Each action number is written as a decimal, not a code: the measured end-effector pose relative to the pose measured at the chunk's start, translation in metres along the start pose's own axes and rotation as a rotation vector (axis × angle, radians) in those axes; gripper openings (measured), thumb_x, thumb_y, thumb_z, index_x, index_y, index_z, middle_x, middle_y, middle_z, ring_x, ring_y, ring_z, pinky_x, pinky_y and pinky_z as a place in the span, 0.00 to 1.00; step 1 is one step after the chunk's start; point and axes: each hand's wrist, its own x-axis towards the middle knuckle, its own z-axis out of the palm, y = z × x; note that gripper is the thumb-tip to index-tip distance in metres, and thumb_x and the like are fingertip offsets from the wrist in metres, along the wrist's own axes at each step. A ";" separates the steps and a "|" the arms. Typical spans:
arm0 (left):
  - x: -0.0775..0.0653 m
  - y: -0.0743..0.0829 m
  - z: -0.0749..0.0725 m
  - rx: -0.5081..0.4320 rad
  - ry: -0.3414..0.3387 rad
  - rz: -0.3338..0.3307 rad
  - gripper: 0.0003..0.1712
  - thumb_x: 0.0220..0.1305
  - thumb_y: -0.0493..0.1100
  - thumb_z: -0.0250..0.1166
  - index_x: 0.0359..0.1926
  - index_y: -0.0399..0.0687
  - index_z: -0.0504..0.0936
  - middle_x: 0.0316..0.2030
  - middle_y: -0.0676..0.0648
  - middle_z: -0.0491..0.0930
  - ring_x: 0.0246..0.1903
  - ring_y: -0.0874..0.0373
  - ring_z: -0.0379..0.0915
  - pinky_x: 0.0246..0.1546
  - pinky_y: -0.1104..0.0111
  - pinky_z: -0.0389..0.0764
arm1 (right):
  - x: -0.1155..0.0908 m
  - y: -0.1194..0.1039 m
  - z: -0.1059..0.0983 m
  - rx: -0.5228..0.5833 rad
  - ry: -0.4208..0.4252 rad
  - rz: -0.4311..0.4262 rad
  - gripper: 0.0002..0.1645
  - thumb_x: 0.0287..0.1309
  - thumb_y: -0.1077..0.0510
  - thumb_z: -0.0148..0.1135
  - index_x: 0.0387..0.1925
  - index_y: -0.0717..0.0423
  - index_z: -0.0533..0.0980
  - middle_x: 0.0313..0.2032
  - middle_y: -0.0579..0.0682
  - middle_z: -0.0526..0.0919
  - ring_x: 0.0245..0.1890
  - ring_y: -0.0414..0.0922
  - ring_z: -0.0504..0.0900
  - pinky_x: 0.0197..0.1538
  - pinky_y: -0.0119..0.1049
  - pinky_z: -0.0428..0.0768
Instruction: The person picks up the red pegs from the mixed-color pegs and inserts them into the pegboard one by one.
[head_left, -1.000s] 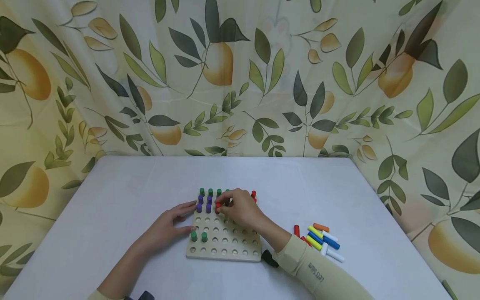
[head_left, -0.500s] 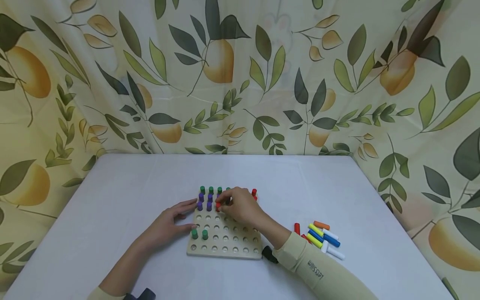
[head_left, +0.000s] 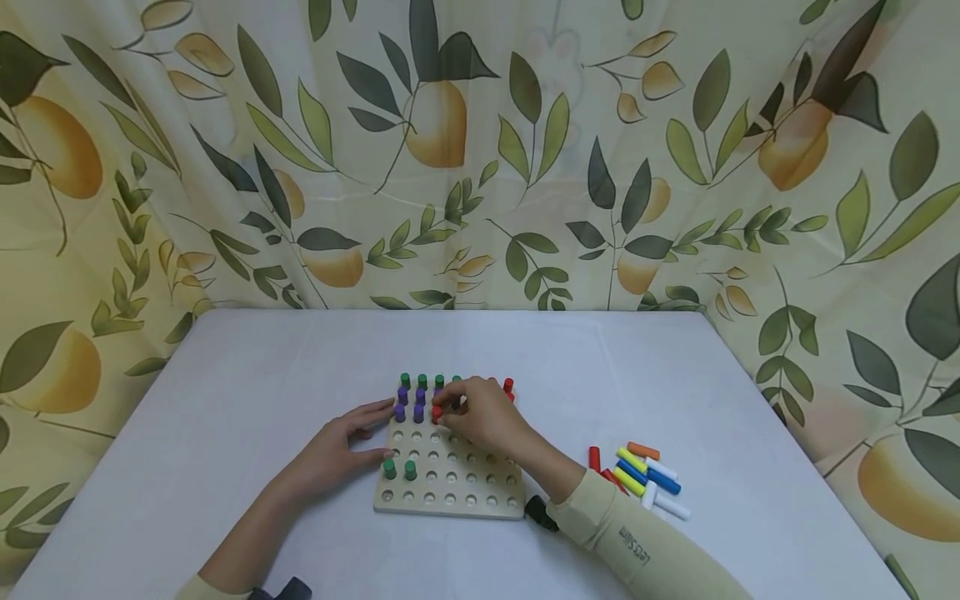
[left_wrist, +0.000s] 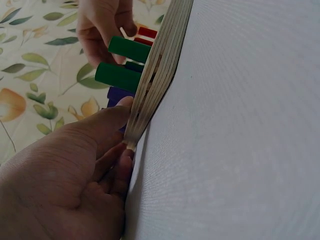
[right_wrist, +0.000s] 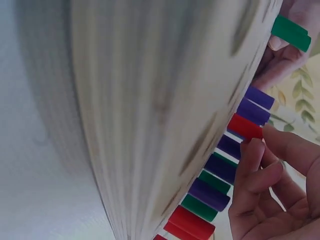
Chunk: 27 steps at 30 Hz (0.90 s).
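I see right hand (head_left: 480,414) pinching red peg (right_wrist: 245,126) — sideways slip could knock purple pegs (right_wrist: 260,98) beside fingertips (right_wrist: 270,133); left hand (head_left: 337,450) fingers spread against board (head_left: 442,467).

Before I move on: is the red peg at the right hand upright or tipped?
Upright: in the right wrist view, the red peg stands roughly parallel to the purple pegs, its base at the board.

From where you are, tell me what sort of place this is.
Probably an indoor tabletop activity spot, though which room I can't tell: a white table, a curtain printed with leaves and fruit behind it, and a wooden pegboard holding coloured pegs.
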 end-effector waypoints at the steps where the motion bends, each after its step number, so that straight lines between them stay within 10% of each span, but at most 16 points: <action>1: 0.000 0.000 0.000 0.000 0.002 -0.001 0.41 0.59 0.49 0.79 0.73 0.55 0.75 0.76 0.57 0.64 0.74 0.49 0.59 0.69 0.56 0.72 | -0.001 0.000 -0.001 0.001 0.002 0.005 0.11 0.64 0.64 0.70 0.47 0.53 0.88 0.43 0.44 0.86 0.32 0.42 0.80 0.35 0.33 0.82; 27: 0.000 0.000 0.003 0.023 0.014 -0.020 0.43 0.57 0.52 0.79 0.73 0.57 0.75 0.76 0.57 0.63 0.73 0.47 0.60 0.69 0.53 0.71 | -0.063 0.037 -0.071 -0.074 0.052 0.143 0.10 0.60 0.60 0.76 0.44 0.52 0.87 0.39 0.41 0.85 0.38 0.46 0.81 0.33 0.36 0.83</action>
